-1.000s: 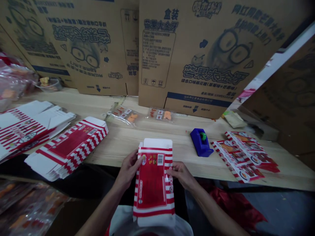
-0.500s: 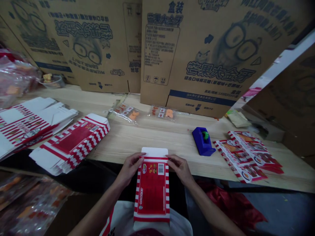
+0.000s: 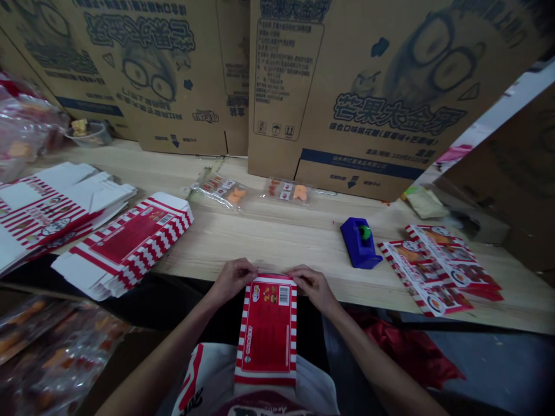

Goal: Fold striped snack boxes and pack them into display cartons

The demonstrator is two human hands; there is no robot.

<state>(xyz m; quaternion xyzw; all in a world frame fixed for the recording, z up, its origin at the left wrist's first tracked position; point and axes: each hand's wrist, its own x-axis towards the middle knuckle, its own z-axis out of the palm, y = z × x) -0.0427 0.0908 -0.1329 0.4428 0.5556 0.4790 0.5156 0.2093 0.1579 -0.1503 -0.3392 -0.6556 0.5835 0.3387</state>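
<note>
A red and white striped carton (image 3: pixel 267 329) stands out from the table's front edge toward my body, its printed panel facing up. My left hand (image 3: pixel 235 281) pinches its far left corner between thumb and fingers. At the far right corner my right hand (image 3: pixel 313 286) grips the same end in a similar pinch. The white end flap is folded out of sight between the two hands. To the left lies a stack of flattened striped cartons (image 3: pixel 134 242).
White unfolded boxes (image 3: pixel 65 202) lie far left. Clear sachets (image 3: pixel 225 192) with orange pieces rest mid-table. A blue tape dispenser (image 3: pixel 359 242) and striped printed packets (image 3: pixel 427 271) sit at right. Large brown cardboard boxes (image 3: pixel 277 156) wall off the back. Bagged pieces (image 3: pixel 56 352) fill the lower left.
The white flap that stuck out at the carton's far end is now folded down. Both hands have moved inward over that end. The view has shifted slightly.
</note>
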